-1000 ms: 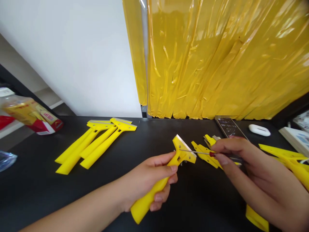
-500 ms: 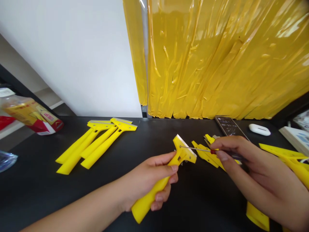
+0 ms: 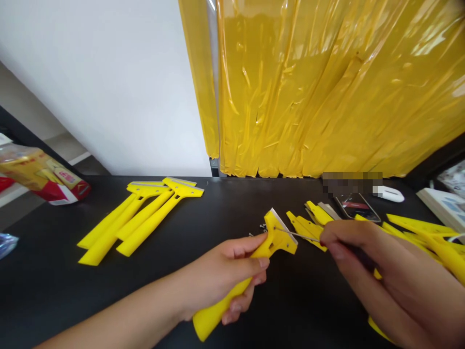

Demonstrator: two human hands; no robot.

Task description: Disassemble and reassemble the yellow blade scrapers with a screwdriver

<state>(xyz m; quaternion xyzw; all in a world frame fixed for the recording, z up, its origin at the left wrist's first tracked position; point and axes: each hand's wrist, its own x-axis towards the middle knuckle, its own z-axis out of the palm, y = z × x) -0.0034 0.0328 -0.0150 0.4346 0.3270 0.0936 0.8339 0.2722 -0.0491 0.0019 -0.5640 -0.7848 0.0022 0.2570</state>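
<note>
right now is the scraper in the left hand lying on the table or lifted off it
Lifted. The left hand grips the scraper by its handle, head tilted upward, while the right hand sets a screwdriver tip against the head.

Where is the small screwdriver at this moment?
In the head view, the screwdriver is right of centre, pinched in the right hand. Its thin metal tip rests on the head of the yellow scraper that the left hand holds above the black table.

**Layout around the fingers**

Gripped in the left hand (image 3: 225, 271): a yellow plastic scraper (image 3: 247, 271). Right of its head, touching it: a thin metal screwdriver (image 3: 298, 235), pinched in the right hand (image 3: 381, 276). Far left of the fingers, on the black table (image 3: 54, 291): three yellow scrapers (image 3: 141, 218). Behind the right fingertips: loose yellow scraper parts (image 3: 308, 225).
</note>
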